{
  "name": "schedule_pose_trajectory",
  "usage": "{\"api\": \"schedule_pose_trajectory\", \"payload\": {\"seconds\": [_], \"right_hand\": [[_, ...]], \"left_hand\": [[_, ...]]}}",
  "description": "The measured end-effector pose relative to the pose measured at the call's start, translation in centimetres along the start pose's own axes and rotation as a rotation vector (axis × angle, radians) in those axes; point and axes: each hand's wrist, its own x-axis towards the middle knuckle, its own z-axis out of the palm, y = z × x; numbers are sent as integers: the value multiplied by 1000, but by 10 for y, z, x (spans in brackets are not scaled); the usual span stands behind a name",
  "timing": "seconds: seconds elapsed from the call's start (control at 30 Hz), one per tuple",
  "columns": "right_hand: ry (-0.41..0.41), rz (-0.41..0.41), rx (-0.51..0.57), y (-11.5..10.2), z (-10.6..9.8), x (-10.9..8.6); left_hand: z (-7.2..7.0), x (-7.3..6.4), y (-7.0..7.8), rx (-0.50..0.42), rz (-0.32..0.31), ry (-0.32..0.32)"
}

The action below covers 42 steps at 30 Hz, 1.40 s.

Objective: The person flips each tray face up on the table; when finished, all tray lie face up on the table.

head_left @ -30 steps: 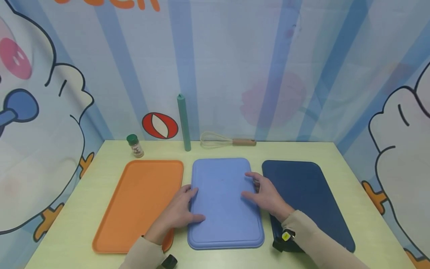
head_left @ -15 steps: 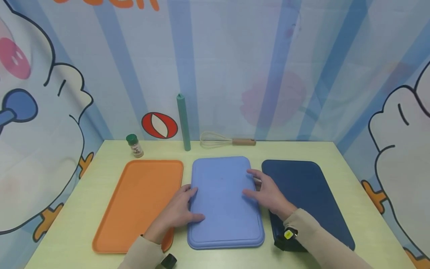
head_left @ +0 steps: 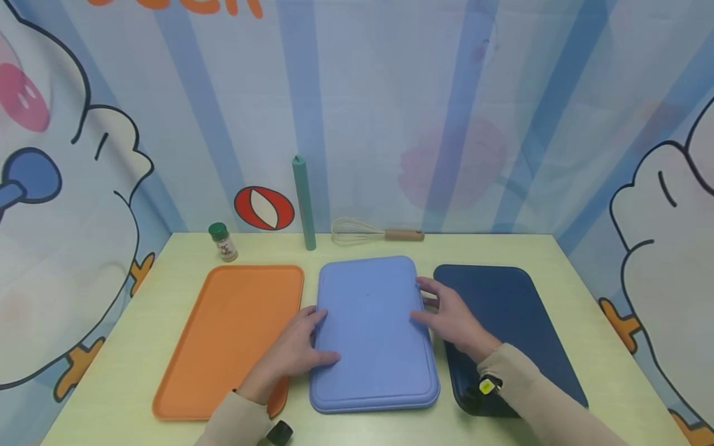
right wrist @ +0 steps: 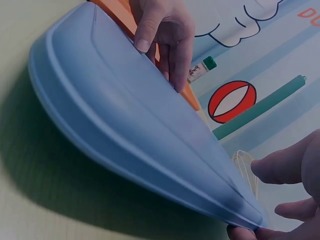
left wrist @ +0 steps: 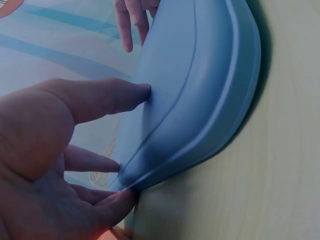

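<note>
A light blue tray point(head_left: 368, 347) lies in the middle of the table and looks bottom up. Its right side is tilted up a little, with a shadow under that edge in the right wrist view. My left hand point(head_left: 299, 347) holds its left edge, thumb point(left wrist: 122, 96) on the top face and fingertips point(left wrist: 125, 197) at the rim. My right hand point(head_left: 452, 316) holds the right edge. There a finger point(right wrist: 242, 233) is under the rim and the thumb point(right wrist: 280, 164) is above the face, seemingly apart from it. Other fingertips are partly hidden.
An orange tray point(head_left: 234, 334) lies to the left, a dark blue tray point(head_left: 513, 328) to the right, partly behind my right sleeve. Along the back edge are a green-capped seasoning jar point(head_left: 224, 243), an upright green stick point(head_left: 304, 204) and a whisk point(head_left: 379, 233). A printed curtain hangs behind.
The light blue tray's right side has risen slightly, its far right corner shifting up in view. My right hand has moved up and right with it. The left hand stays in place.
</note>
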Motion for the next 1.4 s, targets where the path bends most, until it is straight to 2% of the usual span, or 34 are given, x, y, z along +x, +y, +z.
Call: {"api": "schedule_pose_trajectory", "payload": {"seconds": [0.13, 0.47, 0.67, 0.83, 0.97, 1.2, 1.4], "right_hand": [[-19, 8, -3, -4, -2, -2], [-29, 30, -31, -10, -2, -4], [-37, 33, -24, -7, -4, -5], [-77, 27, 1, -4, -7, -6], [-82, 26, -17, -4, -10, -9], [-95, -32, -50, -4, -16, -12], [-98, -58, -27, -5, -19, -12]], "left_hand": [[-2, 0, 0, -17, 11, 8], [-3, 0, 1, -52, -16, 3], [-3, 1, -1, -63, 1, 9], [-3, -1, -2, -66, 18, 8], [-4, -1, -2, -63, 26, 7], [-4, 0, -2, -81, 16, 3], [-6, -1, 0, -107, 21, -1]]}}
